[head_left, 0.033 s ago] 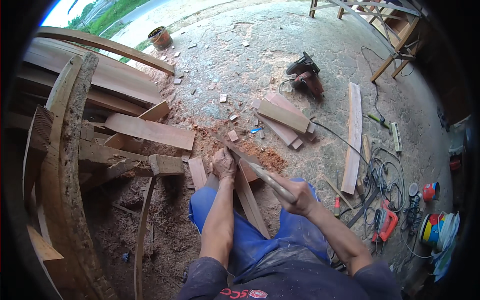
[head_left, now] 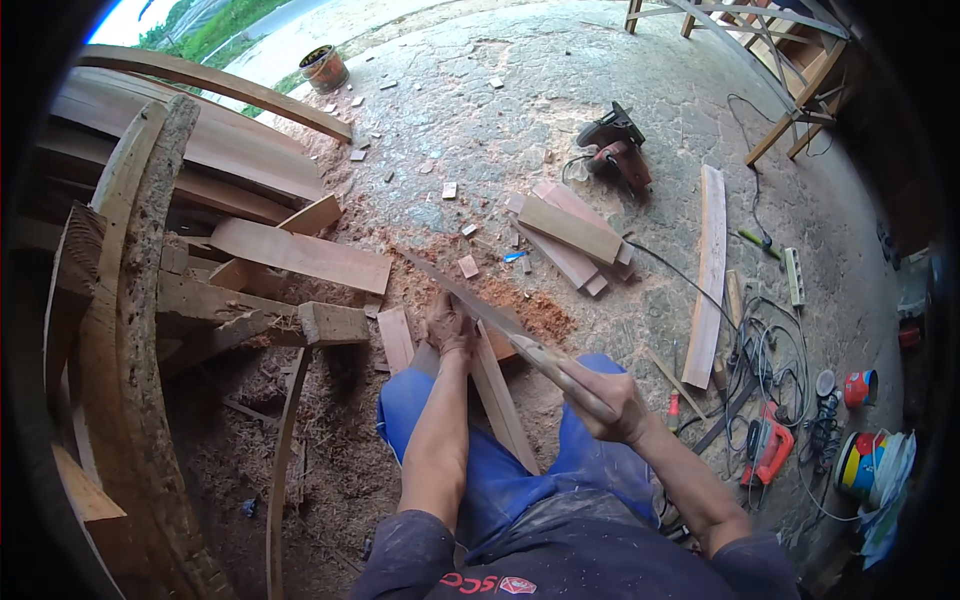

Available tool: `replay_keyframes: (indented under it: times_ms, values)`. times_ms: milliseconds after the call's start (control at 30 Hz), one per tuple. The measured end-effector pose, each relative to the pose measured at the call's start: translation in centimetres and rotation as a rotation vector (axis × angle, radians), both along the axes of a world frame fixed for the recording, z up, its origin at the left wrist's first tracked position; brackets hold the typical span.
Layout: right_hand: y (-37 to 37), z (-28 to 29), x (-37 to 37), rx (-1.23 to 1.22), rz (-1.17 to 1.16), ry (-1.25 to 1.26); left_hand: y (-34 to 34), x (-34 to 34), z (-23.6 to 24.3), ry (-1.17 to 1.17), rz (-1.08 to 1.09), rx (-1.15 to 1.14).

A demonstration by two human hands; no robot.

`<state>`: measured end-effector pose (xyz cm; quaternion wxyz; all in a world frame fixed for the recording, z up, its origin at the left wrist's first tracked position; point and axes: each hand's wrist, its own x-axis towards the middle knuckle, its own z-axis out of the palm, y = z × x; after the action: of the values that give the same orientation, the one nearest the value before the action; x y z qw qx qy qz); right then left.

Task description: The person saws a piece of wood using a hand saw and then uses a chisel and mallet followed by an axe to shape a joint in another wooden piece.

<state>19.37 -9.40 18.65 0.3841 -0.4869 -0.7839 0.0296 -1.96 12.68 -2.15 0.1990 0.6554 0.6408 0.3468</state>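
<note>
A handsaw (head_left: 480, 312) slants across the middle, its thin blade pointing to the far left. My right hand (head_left: 607, 406) is closed round its pale wooden handle (head_left: 562, 374). Under the blade, a narrow wooden board (head_left: 503, 405) runs between my knees, angled away from me. My left hand (head_left: 449, 328) is closed at the board's far end, just left of the blade; its fingertips are partly hidden. Where the blade's teeth meet the wood cannot be made out. Reddish sawdust (head_left: 545, 318) lies heaped just beyond the board.
Cut boards (head_left: 570, 232) are stacked ahead, with a circular saw (head_left: 618, 155) beyond. Heavy timbers (head_left: 140, 300) crowd the left. On the right lie a long plank (head_left: 708, 275), tangled cables (head_left: 775, 345), a red power tool (head_left: 770, 450) and a power strip (head_left: 794, 275). A bucket (head_left: 323, 69) stands far off.
My right hand has drawn the handsaw slightly back toward me and to the right. My left hand stays in nearly the same place on the board.
</note>
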Motion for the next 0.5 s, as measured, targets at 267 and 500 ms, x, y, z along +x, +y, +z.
replay_keyframes:
  times_ms: [267, 500]
  values:
    - [-3.4, -2.7, 4.9, -0.087, -0.05, -0.203, -1.4, -4.5, 4.4, 0.337, -0.43, -0.133]
    - [-0.1, -13.6, 12.2, -0.141, 0.129, -0.476, 0.2, -8.9, 8.1, 0.55, 0.051, -0.525]
